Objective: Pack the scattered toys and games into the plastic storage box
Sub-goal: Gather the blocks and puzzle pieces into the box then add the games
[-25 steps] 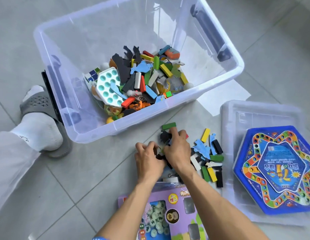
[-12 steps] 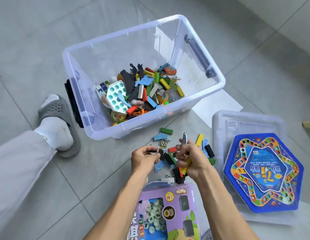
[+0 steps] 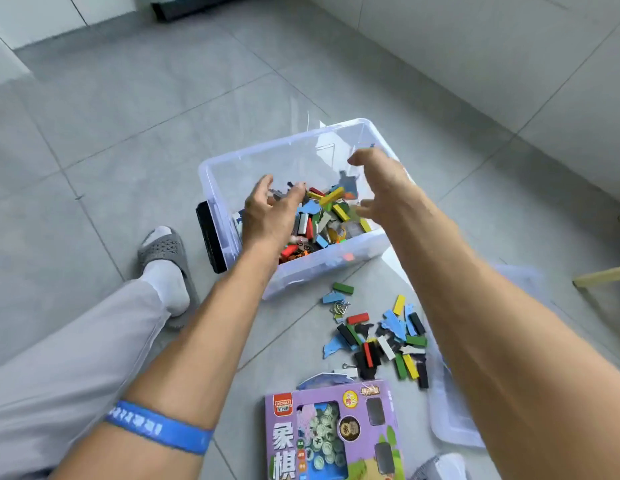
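Observation:
A clear plastic storage box (image 3: pixel 229 168) stands on the tiled floor, holding a heap of coloured blocks and foam shapes (image 3: pixel 331 216). My left hand (image 3: pixel 270 211) and my right hand (image 3: pixel 381 185) hover over the box with fingers spread; a yellow block (image 3: pixel 331 197) and a blue foam piece (image 3: pixel 348 181) are in the air between them. More loose blocks and foam pieces (image 3: pixel 381 337) lie scattered on the floor in front of the box. A purple chess-game box (image 3: pixel 333 431) lies near the bottom edge.
My foot in a grey slipper (image 3: pixel 165 258) rests left of the box, the grey trouser leg (image 3: pixel 59 375) below it. The clear lid (image 3: pixel 450 424) lies at the right, mostly behind my right arm. A wooden furniture leg (image 3: pixel 603 275) shows at the right edge.
Both hands rose from the floor pile, carried pieces over the box and opened, letting them fall. The camera tilted up, so the box now sits lower in view.

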